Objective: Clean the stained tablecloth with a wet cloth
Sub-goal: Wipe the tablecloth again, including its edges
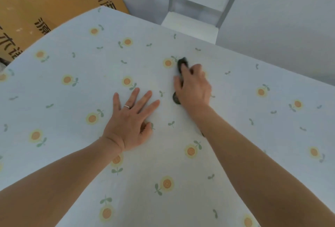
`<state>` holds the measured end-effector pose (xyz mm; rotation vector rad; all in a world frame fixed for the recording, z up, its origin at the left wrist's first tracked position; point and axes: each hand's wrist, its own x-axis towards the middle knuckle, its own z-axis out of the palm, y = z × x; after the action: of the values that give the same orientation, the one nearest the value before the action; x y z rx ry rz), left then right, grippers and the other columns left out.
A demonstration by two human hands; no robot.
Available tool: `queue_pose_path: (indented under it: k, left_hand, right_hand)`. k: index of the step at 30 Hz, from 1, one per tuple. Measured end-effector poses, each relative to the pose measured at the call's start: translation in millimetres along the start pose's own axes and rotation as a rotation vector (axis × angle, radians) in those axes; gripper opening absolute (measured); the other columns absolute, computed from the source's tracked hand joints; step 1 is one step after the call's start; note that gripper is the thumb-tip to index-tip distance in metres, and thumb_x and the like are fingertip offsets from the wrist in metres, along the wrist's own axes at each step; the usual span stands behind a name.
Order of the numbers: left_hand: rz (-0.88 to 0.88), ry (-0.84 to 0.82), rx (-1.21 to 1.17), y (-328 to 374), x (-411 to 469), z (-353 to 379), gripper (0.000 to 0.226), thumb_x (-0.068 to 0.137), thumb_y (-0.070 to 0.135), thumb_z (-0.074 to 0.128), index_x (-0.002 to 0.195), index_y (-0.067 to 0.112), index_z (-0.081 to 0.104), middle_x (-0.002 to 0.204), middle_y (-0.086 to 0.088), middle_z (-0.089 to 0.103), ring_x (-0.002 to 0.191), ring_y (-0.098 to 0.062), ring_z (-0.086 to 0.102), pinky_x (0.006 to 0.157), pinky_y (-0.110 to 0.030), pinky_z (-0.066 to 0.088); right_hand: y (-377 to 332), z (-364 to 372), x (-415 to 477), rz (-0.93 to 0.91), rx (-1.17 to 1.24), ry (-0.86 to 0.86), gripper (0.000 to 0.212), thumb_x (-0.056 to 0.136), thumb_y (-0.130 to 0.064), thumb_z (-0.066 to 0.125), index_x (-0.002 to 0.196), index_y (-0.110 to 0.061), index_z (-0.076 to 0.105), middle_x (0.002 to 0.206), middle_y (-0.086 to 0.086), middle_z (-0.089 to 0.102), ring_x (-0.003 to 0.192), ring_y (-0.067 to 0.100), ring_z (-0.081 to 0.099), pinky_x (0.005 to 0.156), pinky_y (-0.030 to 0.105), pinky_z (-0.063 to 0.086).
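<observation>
A pale tablecloth (72,110) printed with small orange-and-yellow flowers covers the whole table. My right hand (194,87) presses a dark cloth (181,62) onto it near the far middle; bits of the cloth stick out past my fingertips and under the heel of my palm. My left hand (129,118) lies flat on the tablecloth just left of it, fingers spread, a ring on one finger, holding nothing. I cannot make out a stain; the spot under my right hand is hidden.
Brown cardboard boxes (27,9) with black printed characters stand beyond the table's far left edge. A white wall (281,18) and a window or door frame (195,9) rise behind the far edge.
</observation>
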<state>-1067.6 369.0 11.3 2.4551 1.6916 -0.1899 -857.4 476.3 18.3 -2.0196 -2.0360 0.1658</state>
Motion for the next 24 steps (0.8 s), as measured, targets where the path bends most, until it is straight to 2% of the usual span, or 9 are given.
queue_pose_path:
  k: [3,6,8,11,13,15,18,20,24]
  left_hand:
    - [0.003,-0.004,0.006,0,-1,-1,0.071,0.093,0.052,0.032,0.161,0.035,0.021,0.17,0.002,0.012,0.157,-0.033,0.008,0.113,-0.077,0.012]
    - [0.0,0.007,0.01,-1,0,-2,0.07,0.093,0.051,0.033,0.16,0.034,0.023,0.17,0.002,0.015,0.156,-0.033,0.011,0.112,-0.077,0.014]
    - [0.0,0.004,-0.001,-1,1,-1,0.07,0.092,0.05,0.034,0.159,0.034,0.025,0.17,0.002,0.017,0.156,-0.033,0.012,0.112,-0.077,0.014]
    - [-0.003,0.01,-0.017,-1,-1,2,0.07,0.092,0.048,0.035,0.16,0.035,0.025,0.17,0.003,0.016,0.157,-0.032,0.01,0.114,-0.076,0.012]
    - [-0.001,0.015,-0.029,0,0,1,0.07,0.092,0.047,0.035,0.159,0.034,0.027,0.17,0.003,0.016,0.157,-0.032,0.011,0.114,-0.076,0.011]
    - [-0.01,0.012,-0.039,1,1,0,0.069,0.091,0.047,0.035,0.159,0.034,0.028,0.169,0.004,0.017,0.157,-0.032,0.011,0.114,-0.076,0.011]
    - [-0.006,0.012,-0.051,3,1,0,0.069,0.091,0.045,0.037,0.159,0.035,0.028,0.169,0.004,0.018,0.157,-0.031,0.011,0.114,-0.076,0.009]
    - [-0.006,0.01,-0.056,2,0,-1,0.069,0.09,0.045,0.038,0.158,0.034,0.028,0.169,0.004,0.018,0.157,-0.031,0.011,0.114,-0.076,0.009]
    - [-0.009,-0.01,-0.041,3,1,-2,0.07,0.091,0.046,0.036,0.159,0.035,0.024,0.17,0.005,0.013,0.157,-0.03,0.006,0.115,-0.075,0.009]
  right_hand:
    - [-38,6,-20,-0.263,0.031,-0.088,0.035,0.099,-0.035,0.05,0.131,-0.026,0.059,0.106,0.004,0.051,0.07,0.022,0.053,0.055,0.034,0.05]
    - [-19,2,13,-0.258,0.049,-0.097,0.033,0.102,-0.036,0.047,0.131,-0.028,0.059,0.109,0.004,0.05,0.07,0.022,0.05,0.058,0.034,0.044]
    - [19,-4,43,-0.116,-0.008,-0.03,0.033,0.102,-0.039,0.043,0.128,-0.026,0.06,0.11,0.006,0.05,0.072,0.027,0.055,0.061,0.034,0.041]
    - [102,-21,73,0.29,-0.086,0.061,0.036,0.102,-0.04,0.038,0.12,-0.02,0.063,0.117,0.011,0.05,0.081,0.036,0.06,0.068,0.038,0.042]
    - [151,-35,77,0.495,-0.136,0.094,0.04,0.103,-0.039,0.035,0.118,-0.014,0.063,0.121,0.015,0.049,0.089,0.04,0.063,0.075,0.042,0.045]
    - [170,-43,76,0.599,-0.176,0.105,0.041,0.105,-0.035,0.034,0.116,-0.007,0.062,0.124,0.017,0.047,0.089,0.041,0.063,0.073,0.041,0.043]
    - [158,-39,80,0.671,-0.211,0.068,0.028,0.099,-0.013,0.044,0.122,-0.004,0.055,0.133,0.018,0.041,0.087,0.038,0.064,0.067,0.037,0.041]
    - [118,-25,82,0.606,-0.182,0.057,0.032,0.096,-0.007,0.045,0.127,-0.004,0.052,0.135,0.017,0.04,0.087,0.037,0.063,0.065,0.037,0.041]
    - [7,2,64,0.238,-0.054,-0.016,0.033,0.1,-0.015,0.043,0.131,-0.011,0.052,0.128,0.013,0.045,0.073,0.033,0.058,0.058,0.037,0.038]
